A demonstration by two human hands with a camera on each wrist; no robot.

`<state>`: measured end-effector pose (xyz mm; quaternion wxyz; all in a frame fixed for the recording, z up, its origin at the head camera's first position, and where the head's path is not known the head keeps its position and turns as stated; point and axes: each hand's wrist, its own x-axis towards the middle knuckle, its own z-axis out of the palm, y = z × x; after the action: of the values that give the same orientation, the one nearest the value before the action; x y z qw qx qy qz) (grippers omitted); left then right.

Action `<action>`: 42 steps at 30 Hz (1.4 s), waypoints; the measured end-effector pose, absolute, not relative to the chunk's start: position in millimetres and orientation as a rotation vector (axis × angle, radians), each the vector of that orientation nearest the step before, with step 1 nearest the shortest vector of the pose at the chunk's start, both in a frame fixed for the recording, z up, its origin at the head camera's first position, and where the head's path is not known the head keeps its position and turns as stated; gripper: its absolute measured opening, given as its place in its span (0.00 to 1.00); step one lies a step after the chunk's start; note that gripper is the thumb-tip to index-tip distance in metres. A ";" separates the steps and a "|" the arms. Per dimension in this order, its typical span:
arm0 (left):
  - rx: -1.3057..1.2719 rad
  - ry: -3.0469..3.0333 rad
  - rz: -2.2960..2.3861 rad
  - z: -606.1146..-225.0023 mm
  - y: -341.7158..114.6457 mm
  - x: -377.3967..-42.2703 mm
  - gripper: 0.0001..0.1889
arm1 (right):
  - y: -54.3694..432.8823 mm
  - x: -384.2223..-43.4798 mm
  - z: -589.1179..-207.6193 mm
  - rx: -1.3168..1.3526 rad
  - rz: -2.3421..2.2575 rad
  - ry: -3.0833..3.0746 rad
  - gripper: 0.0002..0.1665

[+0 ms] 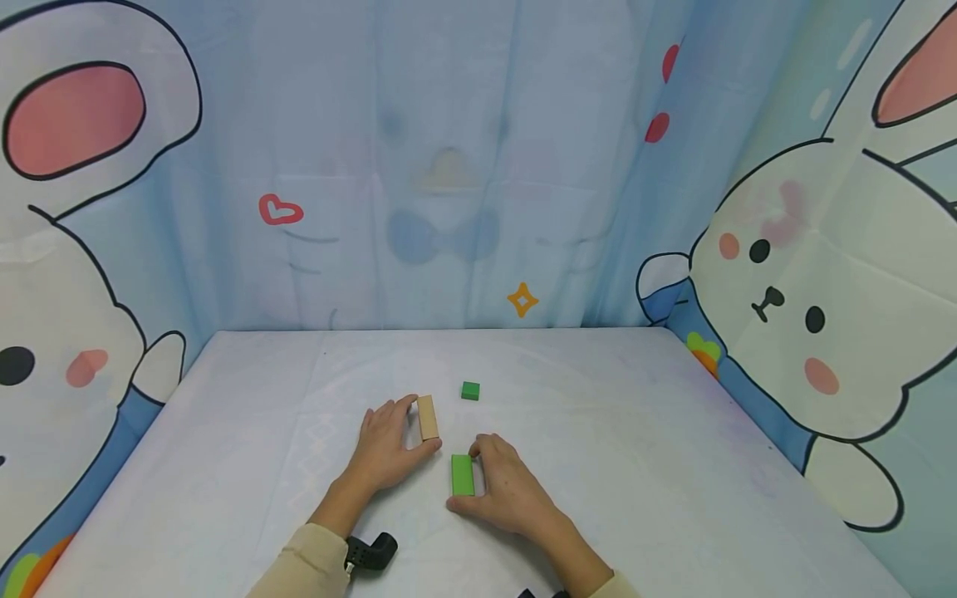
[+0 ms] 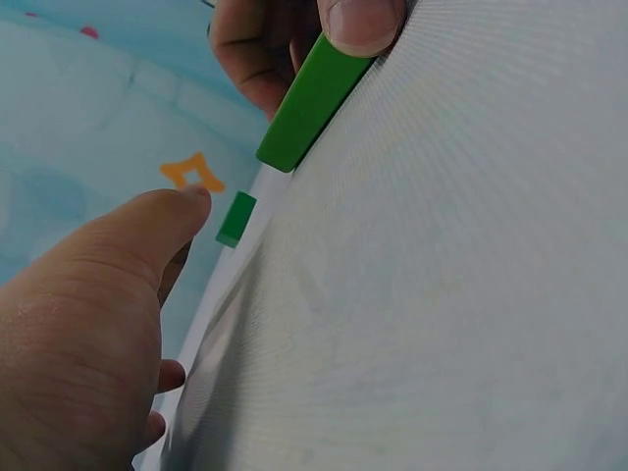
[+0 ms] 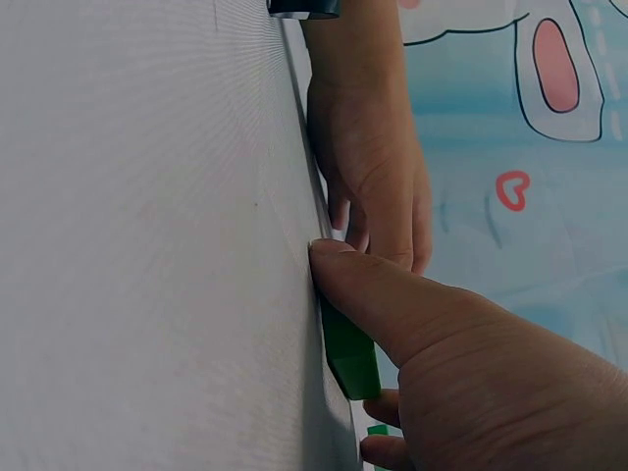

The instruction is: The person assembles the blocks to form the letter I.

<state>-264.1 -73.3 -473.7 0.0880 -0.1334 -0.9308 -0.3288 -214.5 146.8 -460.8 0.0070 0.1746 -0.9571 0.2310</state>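
My left hand (image 1: 385, 446) pinches a plain wooden block (image 1: 428, 417) end to end, fingertips at its far end and thumb at its near end. To its right, a bright green block (image 1: 462, 475) lies flat on the table. My right hand (image 1: 512, 490) grips that block the same way, its thumb at the near end. In the left wrist view my left thumb (image 2: 147, 231) hides the wooden block. The right wrist view shows the green block (image 3: 351, 353) low against the white cloth, beside the right thumb (image 3: 383, 289).
A small dark green block (image 1: 470, 390) sits farther back, beyond both hands. White cloth covers the table (image 1: 673, 465). Behind its far edge hangs a blue curtain (image 1: 336, 166) printed with cartoon rabbits. A black strap device (image 1: 371, 551) is on the left wrist.
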 end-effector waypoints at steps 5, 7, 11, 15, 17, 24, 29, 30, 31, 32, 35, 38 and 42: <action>-0.398 -2.776 -0.981 -473.9 -73.2 -264.1 0.42 | 146.3 -214.6 -460.4 0.528 0.729 -3.006 0.42; -0.398 -2.780 -0.985 -474.0 -73.2 -264.0 0.43 | 146.0 -214.6 -460.2 0.520 0.728 -3.012 0.42; -0.395 -2.782 -0.994 -473.8 -73.1 -263.8 0.43 | 145.5 -214.5 -459.9 0.510 0.723 -3.018 0.42; -0.393 -2.782 -0.996 -473.4 -72.8 -263.5 0.43 | 145.5 -214.1 -459.9 0.508 0.721 -3.021 0.42; -0.393 -2.782 -0.996 -473.2 -72.6 -263.4 0.43 | 145.5 -214.0 -460.0 0.510 0.721 -3.019 0.42; -0.391 -2.784 -1.002 -473.2 -72.4 -263.4 0.43 | 145.7 -213.9 -459.9 0.524 0.719 -3.006 0.42; -0.402 -2.778 -1.007 -473.8 -72.1 -263.5 0.43 | 145.7 -214.1 -460.3 0.520 0.723 -3.005 0.42; -0.403 -2.776 -1.010 -474.0 -72.0 -263.5 0.43 | 145.7 -214.1 -460.3 0.518 0.723 -3.007 0.42; -0.405 -2.775 -1.011 -474.0 -71.9 -263.4 0.43 | 145.7 -214.0 -460.3 0.516 0.723 -3.008 0.42; -0.407 -2.774 -1.014 -474.1 -71.8 -263.4 0.43 | 145.7 -214.0 -460.3 0.514 0.724 -3.010 0.42; -0.412 -2.771 -1.023 -474.1 -71.4 -263.0 0.43 | 145.9 -213.6 -460.1 0.511 0.729 -3.014 0.42; -0.419 -2.769 -1.024 -473.5 -70.9 -262.8 0.43 | 145.9 -213.6 -460.1 0.512 0.729 -3.013 0.42; -0.424 -2.769 -1.021 -472.1 -70.5 -262.3 0.42 | 145.6 -214.3 -460.1 0.519 0.721 -3.006 0.42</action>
<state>-262.3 -70.5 -472.1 0.0800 -0.1416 -0.9258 -0.3412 -214.3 145.6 -460.1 0.0035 0.1655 -0.9590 0.2301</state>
